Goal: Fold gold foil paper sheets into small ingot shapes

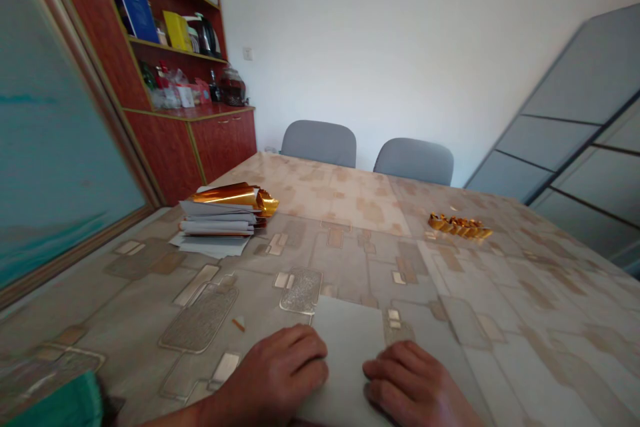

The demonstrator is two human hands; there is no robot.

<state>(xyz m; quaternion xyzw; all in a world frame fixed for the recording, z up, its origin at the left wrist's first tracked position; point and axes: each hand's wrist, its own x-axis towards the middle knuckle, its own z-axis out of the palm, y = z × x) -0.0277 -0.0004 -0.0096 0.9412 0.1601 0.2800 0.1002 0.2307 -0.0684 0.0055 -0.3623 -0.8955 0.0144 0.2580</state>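
Observation:
A pale grey sheet of paper [347, 340] lies flat on the table [360, 260] at the near edge. My left hand [277, 373] rests on the sheet's left side with its fingers curled down onto it. My right hand [415, 383] presses on the right side, fingers bent and close together. Farther off to the left a stack of white sheets [217, 223] carries a crumpled gold foil sheet [237, 197] on top. A row of small folded gold foil pieces [460, 225] lies at the right middle of the table.
Two grey chairs [320, 141] [414, 160] stand at the far side. A red-brown cabinet with shelves [175, 67] fills the left corner. Grey panels [575, 120] lean against the right wall. A framed board [45, 147] runs along the left.

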